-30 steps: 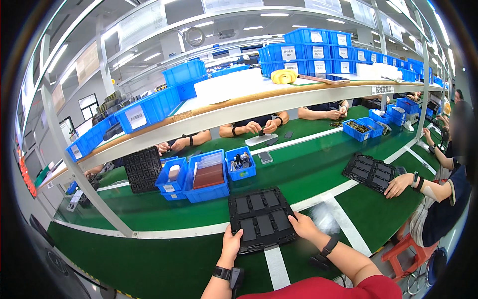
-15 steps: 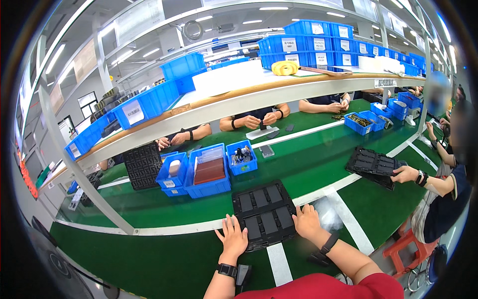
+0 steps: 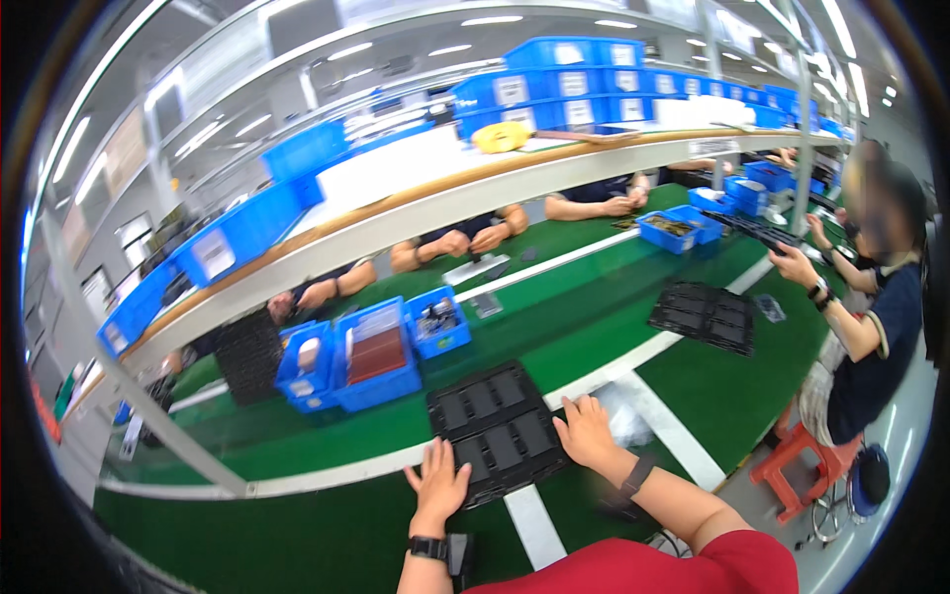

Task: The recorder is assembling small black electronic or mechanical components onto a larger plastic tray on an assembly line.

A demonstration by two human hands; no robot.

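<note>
On the green worktable before me lies a black plastic tray with two rows of pockets holding flat dark rectangular pieces. My left hand rests against the tray's left edge, fingers spread. At the right edge, my right hand touches the rim with its fingers stretched out. Neither hand grips a piece. A clear plastic bag lies just right of my right hand. Beside my left wrist is a small black block-shaped object, partly hidden.
Blue bins stand beyond the tray, left. A black tray lies to the right; a co-worker there lifts another tray. A shelf with blue boxes crosses above the table. More people's hands work opposite.
My view has swung right, so the scene sits further left. The co-worker's raised tray has moved up and away from the one on the table. My hands stay at my tray's edges.
</note>
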